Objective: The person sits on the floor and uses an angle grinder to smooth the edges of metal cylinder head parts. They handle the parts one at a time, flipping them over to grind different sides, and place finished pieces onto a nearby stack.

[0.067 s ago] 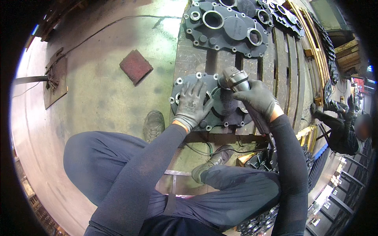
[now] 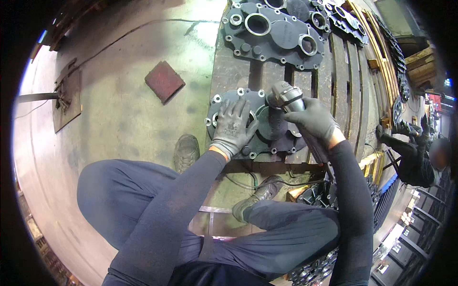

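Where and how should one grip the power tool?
The power tool is probably best gripped around its slim body, behind the metal head, from the right, where the right hand holds it: the body slants back rightward, while the head sits over the casting.

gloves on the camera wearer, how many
2: one on the left hand, spread on the dark cover; one on the right hand, gripping the power tool. Neither is hidden.

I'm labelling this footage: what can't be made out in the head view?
Head view: nearer casting, partly covered by the left hand.
Head view: underside of the angle grinder, hidden by its own housing.
Head view: palm of the right hand, hidden by its back.
Head view: topmost casting, cut off by the upper edge.
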`<state>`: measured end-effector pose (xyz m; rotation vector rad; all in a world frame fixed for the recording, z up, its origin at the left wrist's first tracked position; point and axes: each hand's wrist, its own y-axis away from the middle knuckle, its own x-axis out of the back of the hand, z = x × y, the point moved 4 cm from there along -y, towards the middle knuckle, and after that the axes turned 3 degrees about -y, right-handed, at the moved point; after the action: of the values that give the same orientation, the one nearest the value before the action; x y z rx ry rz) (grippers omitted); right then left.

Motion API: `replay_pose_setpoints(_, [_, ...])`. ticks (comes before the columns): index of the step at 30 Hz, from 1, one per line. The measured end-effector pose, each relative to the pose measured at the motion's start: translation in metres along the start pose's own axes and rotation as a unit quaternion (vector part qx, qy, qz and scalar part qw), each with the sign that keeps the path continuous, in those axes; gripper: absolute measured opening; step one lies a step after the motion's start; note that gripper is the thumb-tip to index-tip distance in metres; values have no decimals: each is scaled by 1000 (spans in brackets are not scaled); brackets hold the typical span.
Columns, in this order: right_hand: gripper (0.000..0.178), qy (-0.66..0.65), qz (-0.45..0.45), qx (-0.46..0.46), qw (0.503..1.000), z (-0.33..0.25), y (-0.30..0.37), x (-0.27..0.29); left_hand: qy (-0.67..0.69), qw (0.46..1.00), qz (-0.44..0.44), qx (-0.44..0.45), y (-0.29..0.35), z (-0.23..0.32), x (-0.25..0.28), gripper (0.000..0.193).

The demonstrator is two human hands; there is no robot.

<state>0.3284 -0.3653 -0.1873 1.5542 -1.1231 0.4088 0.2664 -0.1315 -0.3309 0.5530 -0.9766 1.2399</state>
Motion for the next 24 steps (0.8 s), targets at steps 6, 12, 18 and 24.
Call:
replay_pose_setpoints(6, [54, -167, 51, -3, 985, 25, 38, 33, 29, 999, 10, 10, -14, 2, 11, 54])
replay_pose_setpoints(12, [43, -397, 88, -8, 914, 16, 100, 65, -25, 997, 0, -69, -70, 6, 4, 47])
replay_pose_setpoints(18, [48, -483, 182, -32, 856, 20, 176, 75, -112, 982, -139, -64, -76, 14, -4, 65])
replay_pose_setpoints(24, [45, -546, 233, -78, 801, 40, 235, 64, -178, 974, -113, -88, -68, 15, -9, 73])
